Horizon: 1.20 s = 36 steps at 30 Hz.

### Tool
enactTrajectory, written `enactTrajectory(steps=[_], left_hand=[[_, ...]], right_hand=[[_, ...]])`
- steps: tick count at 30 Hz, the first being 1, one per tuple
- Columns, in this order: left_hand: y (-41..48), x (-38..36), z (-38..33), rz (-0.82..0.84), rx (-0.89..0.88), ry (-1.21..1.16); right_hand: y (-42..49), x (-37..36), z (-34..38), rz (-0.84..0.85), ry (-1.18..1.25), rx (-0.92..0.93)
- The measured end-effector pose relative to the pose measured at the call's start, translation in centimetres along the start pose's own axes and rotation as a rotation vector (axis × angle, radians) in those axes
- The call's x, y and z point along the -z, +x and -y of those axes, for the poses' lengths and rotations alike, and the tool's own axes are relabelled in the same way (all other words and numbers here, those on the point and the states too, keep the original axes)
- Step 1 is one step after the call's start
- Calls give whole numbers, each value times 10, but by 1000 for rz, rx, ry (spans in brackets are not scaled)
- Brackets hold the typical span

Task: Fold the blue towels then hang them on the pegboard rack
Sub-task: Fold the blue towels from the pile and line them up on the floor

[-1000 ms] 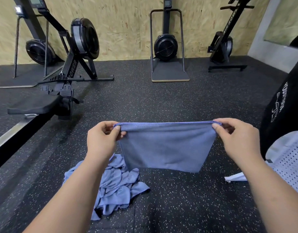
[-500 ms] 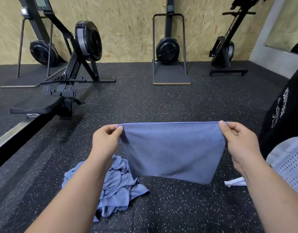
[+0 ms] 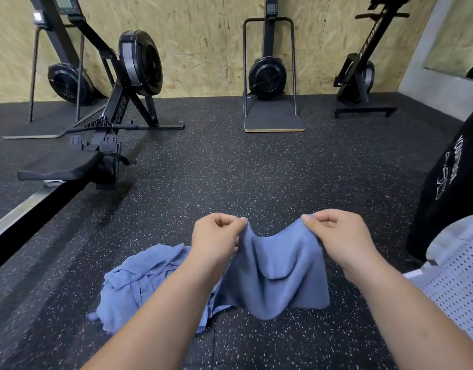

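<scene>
I hold a folded blue towel [image 3: 278,273] in the air above the speckled black floor. My left hand [image 3: 216,236] pinches its top left corner and my right hand [image 3: 339,233] pinches its top right corner. The two hands are close together, so the top edge sags in a dip between them and the cloth hangs in loose folds. A crumpled heap of blue towels [image 3: 139,284] lies on the floor below my left forearm. The white pegboard rack [image 3: 459,284] shows at the right edge.
A rowing machine [image 3: 115,124] with its rail stretches along the left. Two more black machines [image 3: 270,76] stand against the wooden back wall. A black punching bag [image 3: 451,182] stands at the right beside the pegboard.
My hands have come toward each other. The towel's top edge, stretched flat and taut before, now sags in the middle and the cloth bunches.
</scene>
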<state>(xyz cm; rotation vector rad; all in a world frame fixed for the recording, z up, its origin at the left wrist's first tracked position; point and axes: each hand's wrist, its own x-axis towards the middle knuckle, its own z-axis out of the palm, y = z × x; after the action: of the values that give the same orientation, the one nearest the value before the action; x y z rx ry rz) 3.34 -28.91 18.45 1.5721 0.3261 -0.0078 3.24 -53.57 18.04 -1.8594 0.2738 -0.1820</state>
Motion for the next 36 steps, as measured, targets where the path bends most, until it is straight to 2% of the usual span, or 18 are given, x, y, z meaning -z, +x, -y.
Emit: enactTrajectory(steps=[6, 15, 22, 28, 32, 36], left_hand=[[-14, -26, 4, 59, -127, 79], [-22, -35, 8, 75, -161, 117], [-29, -39, 8, 94, -96, 25], [-34, -38, 0, 179, -48, -84], [-26, -28, 1, 166, -150, 88], [-10, -10, 7, 109, -305, 590]], right_hand=[[-25, -24, 17, 126, -60, 163], [-48, -39, 24, 26, -241, 366], [-52, -48, 17, -6, -285, 423], [-47, -44, 17, 5, -296, 377], [-34, -35, 12, 17, -317, 340], [-25, -23, 14, 1, -190, 269]])
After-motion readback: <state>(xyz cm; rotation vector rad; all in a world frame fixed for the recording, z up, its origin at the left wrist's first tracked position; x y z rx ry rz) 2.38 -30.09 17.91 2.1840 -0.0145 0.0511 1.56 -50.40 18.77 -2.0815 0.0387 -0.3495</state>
